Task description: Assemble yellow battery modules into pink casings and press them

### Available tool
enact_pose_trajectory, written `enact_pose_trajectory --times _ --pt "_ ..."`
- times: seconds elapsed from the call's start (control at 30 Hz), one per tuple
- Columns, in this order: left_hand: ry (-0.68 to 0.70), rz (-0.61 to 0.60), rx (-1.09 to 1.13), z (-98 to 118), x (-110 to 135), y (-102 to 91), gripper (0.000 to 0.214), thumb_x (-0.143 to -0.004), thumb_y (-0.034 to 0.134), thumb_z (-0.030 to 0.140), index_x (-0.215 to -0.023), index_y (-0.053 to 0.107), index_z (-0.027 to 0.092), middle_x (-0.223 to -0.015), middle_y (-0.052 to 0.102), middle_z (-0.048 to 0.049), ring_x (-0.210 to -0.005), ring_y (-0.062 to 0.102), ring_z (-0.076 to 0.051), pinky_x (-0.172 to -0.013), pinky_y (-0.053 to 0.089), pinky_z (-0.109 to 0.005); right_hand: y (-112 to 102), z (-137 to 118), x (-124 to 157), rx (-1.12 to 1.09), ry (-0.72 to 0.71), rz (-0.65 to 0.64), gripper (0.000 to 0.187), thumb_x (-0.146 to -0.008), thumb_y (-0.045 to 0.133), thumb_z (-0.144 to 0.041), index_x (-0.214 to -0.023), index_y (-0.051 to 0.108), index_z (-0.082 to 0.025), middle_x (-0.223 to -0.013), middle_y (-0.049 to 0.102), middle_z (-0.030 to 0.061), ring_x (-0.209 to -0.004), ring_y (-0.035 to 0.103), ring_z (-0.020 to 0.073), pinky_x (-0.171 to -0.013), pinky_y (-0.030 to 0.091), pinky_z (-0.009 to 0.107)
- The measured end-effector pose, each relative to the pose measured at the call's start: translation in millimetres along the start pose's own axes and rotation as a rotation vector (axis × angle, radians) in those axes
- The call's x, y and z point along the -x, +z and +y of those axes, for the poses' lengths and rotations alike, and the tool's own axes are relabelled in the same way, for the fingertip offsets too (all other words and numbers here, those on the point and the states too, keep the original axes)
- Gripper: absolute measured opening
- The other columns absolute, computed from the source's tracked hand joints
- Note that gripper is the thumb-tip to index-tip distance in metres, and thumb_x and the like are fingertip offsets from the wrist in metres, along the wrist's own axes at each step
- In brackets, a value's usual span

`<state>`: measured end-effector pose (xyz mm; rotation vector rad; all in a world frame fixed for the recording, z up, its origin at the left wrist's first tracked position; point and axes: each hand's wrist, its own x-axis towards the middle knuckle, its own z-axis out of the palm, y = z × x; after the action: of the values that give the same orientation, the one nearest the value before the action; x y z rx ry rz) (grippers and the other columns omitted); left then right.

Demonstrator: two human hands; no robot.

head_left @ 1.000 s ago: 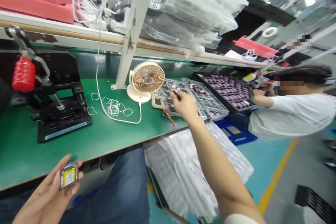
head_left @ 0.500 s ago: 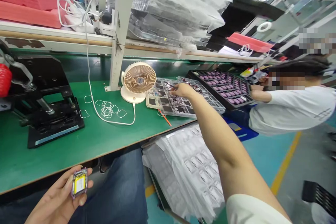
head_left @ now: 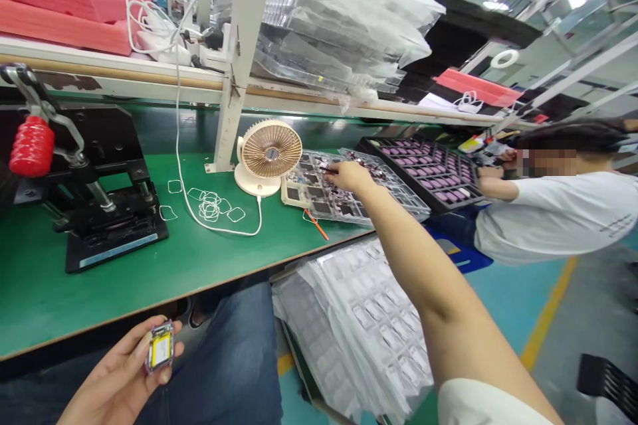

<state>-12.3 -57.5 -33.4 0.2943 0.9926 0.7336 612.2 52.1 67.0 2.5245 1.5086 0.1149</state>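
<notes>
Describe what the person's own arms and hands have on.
The right hand and left hand are bare, with no gloves. The right forearm is bare too, running back to a white short sleeve. No sleeve shows on the left.

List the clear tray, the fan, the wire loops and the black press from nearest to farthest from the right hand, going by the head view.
From the right hand:
1. clear tray: directly under the hand.
2. fan: left of the tray.
3. wire loops: on the green bench, left of the fan.
4. black press: far left on the bench.
</notes>
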Motion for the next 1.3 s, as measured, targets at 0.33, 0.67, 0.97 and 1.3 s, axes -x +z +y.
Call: enact_pose_trajectory --times 0.33,0.67,0.97,1.3 --pt "-0.015 0.02 -0.002 -2 2 -4.6 0.053 -0.067 0.101 0.028 -0.115 0.082 0.018 -0.123 0.082 -0.0186 -0.097 0.081 -0.04 -0.063 0.065 -0.035 0 16 -3 -0.039 0.015 0.022 0.037 -0.107 0.065 -0.05 -0.122 0.074 -0.017 -0.118 0.076 0.0088 -0.111 0.073 0.0247 -0.102 0.058 0.046" --pt "-0.03 0.03 0.004 -13 -8 -5.2 0.053 -0.065 0.102 0.028 -0.113 0.083 0.019 -0.123 0.082 -0.0187 -0.094 0.081 -0.038 -0.06 0.062 -0.033 9 27 -5 -0.057 0.03 -0.018 0.037 -0.105 0.069 -0.051 -0.123 0.073 -0.019 -0.122 0.075 0.0089 -0.113 0.072 0.025 -0.104 0.057 0.047" --pt "-0.035 -0.003 0.025 -21 -11 -14.4 0.046 -0.073 0.097 0.023 -0.116 0.082 0.017 -0.122 0.082 -0.0186 -0.095 0.081 -0.036 -0.063 0.063 -0.033 16 26 -8 -0.079 -0.038 0.033 0.036 -0.105 0.069 -0.05 -0.12 0.073 -0.017 -0.121 0.075 0.0089 -0.114 0.071 0.0253 -0.105 0.057 0.049" --pt "-0.026 0.001 0.026 -18 -6 -10.8 0.051 -0.073 0.098 0.025 -0.121 0.08 0.019 -0.123 0.082 -0.0169 -0.097 0.082 -0.036 -0.066 0.066 -0.032 19 25 -9 -0.124 -0.081 0.071 0.036 -0.106 0.068 -0.047 -0.128 0.071 -0.018 -0.127 0.073 0.0095 -0.116 0.071 0.0251 -0.107 0.056 0.049"
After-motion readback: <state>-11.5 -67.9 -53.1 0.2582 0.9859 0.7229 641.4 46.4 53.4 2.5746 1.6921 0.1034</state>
